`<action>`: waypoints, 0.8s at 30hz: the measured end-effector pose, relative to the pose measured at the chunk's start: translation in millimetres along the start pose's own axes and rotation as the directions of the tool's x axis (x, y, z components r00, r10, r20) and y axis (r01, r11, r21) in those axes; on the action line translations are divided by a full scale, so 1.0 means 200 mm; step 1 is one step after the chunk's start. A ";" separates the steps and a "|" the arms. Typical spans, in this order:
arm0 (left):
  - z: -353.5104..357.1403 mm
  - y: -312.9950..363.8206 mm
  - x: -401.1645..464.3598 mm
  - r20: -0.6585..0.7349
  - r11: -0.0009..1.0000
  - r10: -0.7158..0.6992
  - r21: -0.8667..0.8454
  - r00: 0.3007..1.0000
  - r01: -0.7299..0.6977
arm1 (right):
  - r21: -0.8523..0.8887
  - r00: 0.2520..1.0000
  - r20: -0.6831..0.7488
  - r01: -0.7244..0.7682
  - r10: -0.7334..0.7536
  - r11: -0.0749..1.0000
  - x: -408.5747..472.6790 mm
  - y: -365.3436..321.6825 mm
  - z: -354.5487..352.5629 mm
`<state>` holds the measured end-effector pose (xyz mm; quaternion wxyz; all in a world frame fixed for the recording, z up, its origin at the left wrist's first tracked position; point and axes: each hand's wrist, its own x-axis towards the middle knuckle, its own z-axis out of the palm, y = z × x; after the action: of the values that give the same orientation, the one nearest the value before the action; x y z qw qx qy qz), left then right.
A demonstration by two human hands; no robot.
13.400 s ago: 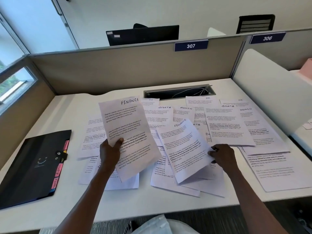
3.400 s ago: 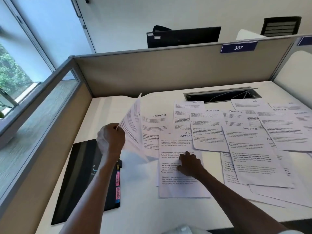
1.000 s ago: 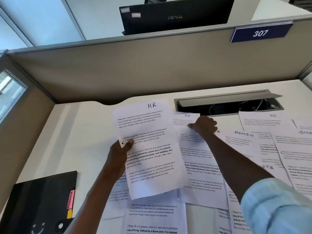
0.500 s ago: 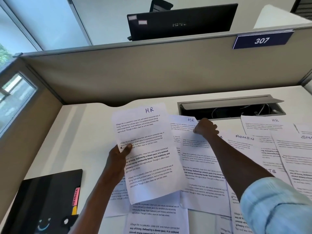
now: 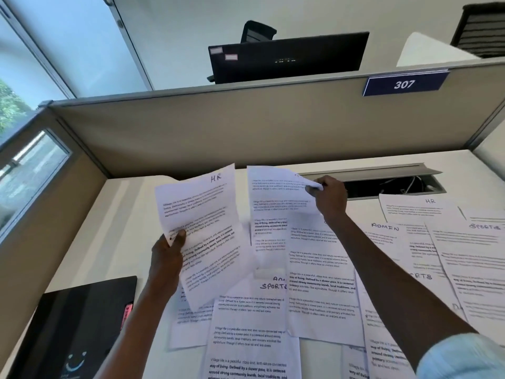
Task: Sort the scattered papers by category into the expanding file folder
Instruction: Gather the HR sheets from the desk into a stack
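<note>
From the head camera, the left hand (image 5: 167, 254) pinched the left edge of a sheet headed HR (image 5: 203, 222), thumb on the printed face and fingers curled behind, and held it lifted and tilted above the desk (image 5: 131, 228). The right hand (image 5: 329, 199) gripped the top right corner of a second sheet (image 5: 269, 214), which bent where the fingers closed on it (its heading was hidden by the fold), so that this sheet was raised at its top end while its lower end lay among the scattered papers (image 5: 322, 291).

The two held sheets stood side by side with a narrow gap between their inner edges. Behind them ran the grey partition (image 5: 246, 127), and just beyond the right hand was the open cable slot (image 5: 396, 184) in the desk.

The black expanding file folder (image 5: 82, 324) lay flat at the near left of the desk, well apart from both held sheets, with a pink tab (image 5: 128, 313) showing at its right edge. Bare desk lay between the folder's far edge and the partition, left of the papers. To the right, sheets headed ADMIN (image 5: 385, 236), SPORTS (image 5: 483, 242) and another HR (image 5: 418, 209) overlapped up to the frame's edge.
</note>
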<state>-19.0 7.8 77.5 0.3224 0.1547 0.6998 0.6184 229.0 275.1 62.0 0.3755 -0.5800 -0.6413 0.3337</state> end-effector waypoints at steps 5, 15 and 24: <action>-0.08 0.13 -0.03 -0.113 0.996 0.085 0.012 0.990 -0.084 | 0.226 0.989 -0.090 0.138 -0.120 0.964 -0.08 -0.27 -0.19; -0.17 0.36 -0.13 -0.056 0.975 0.220 0.016 0.974 -0.219 | 0.606 0.891 0.124 0.281 -0.438 0.744 -0.41 -0.81 -0.58; 0.00 0.43 -0.49 0.359 0.993 0.085 -0.109 0.930 -0.049 | 0.405 0.948 0.204 0.146 -0.244 0.903 -0.62 -0.83 -0.49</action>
<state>38.4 -35.7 186.1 0.4317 0.2741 0.5914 0.6234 238.3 133.4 243.4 0.4301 -0.3808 -0.6604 0.4837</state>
